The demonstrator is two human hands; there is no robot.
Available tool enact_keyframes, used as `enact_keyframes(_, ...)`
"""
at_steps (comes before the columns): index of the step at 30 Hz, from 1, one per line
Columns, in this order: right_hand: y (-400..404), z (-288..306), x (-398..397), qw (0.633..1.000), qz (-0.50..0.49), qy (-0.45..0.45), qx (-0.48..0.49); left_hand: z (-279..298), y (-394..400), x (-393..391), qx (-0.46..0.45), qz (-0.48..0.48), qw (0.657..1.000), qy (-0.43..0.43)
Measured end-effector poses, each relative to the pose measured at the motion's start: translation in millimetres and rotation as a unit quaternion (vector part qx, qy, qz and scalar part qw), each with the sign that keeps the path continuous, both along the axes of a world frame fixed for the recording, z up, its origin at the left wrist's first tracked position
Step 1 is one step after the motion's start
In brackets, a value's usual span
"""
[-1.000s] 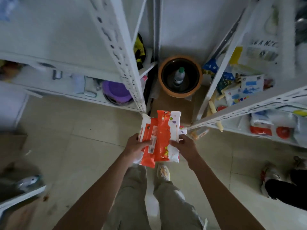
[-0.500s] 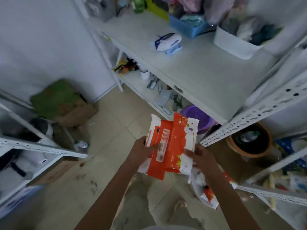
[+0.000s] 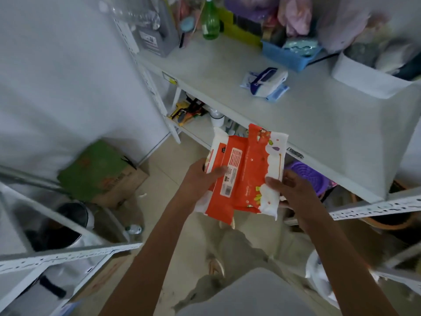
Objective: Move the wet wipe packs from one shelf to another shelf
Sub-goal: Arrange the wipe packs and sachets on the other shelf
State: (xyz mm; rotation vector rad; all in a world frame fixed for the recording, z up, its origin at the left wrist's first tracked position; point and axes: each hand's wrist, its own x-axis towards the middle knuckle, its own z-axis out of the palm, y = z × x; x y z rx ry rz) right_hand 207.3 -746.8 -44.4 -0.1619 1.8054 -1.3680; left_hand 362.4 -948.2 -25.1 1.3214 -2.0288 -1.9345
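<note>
Both my hands hold orange-and-white wet wipe packs [image 3: 245, 172], stacked one on another, just in front of the front edge of a white shelf [image 3: 319, 124]. My left hand [image 3: 200, 179] grips their left side, thumb across the top. My right hand [image 3: 293, 192] grips the lower right corner. On the shelf board lie white-and-blue wipe packs [image 3: 266, 83], apart from the ones I hold.
The shelf's back holds a blue basket [image 3: 289, 55], a white bin [image 3: 369, 78], a green bottle [image 3: 210, 23] and a grey canister [image 3: 157, 39]. A purple tub [image 3: 305, 174] sits below. A cardboard box [image 3: 102, 174] stands on the floor; another white rack [image 3: 68, 254] is at left.
My view has swung left and up from the floor corner to the shelf. The packs stay held in both hands and have risen closer to the shelf's front edge.
</note>
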Motion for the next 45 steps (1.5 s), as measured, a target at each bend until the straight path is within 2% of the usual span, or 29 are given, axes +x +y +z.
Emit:
enact_keyframes(6,-63,-3,-48,0.997,-0.077,-0.003,-0.026,12,-81,-84,-0.005,-0.053,0.998,0.016)
enact_keyframes(10,-85,-8,-80,0.985,-0.173,-0.004,-0.010,11,-111,-146,0.008,-0.111,0.994,0.012)
enact_keyframes(15,-104,-11,-123,0.950,-0.312,0.028,-0.002,1,-129,-229,0.029,-0.177,0.984,0.002)
enact_keyframes(18,-114,-13,-161,0.930,-0.359,0.074,0.017,3,-129,-278,0.062,-0.210,0.975,0.034)
enact_keyframes(21,-122,-26,-186,0.914,-0.396,0.079,0.028,2,-129,-315,0.075,-0.229,0.969,0.057)
enact_keyframes(25,-118,-31,-176,0.885,-0.450,0.089,0.086,-11,-123,-328,0.001,-0.202,0.975,0.097)
enact_keyframes(29,-105,-35,-127,0.860,-0.495,0.072,0.101,-21,-116,-314,-0.026,-0.213,0.967,0.139)
enact_keyframes(36,-68,-35,-55,0.815,-0.576,0.038,0.040,-14,-58,-304,-0.011,-0.263,0.946,0.190)
enact_keyframes(40,-19,-31,-31,0.799,-0.601,0.028,0.016,-11,15,-293,0.002,-0.350,0.916,0.196)
enact_keyframes(45,75,-43,1,0.785,-0.620,0.000,0.003,-21,129,-256,0.024,-0.415,0.892,0.177)
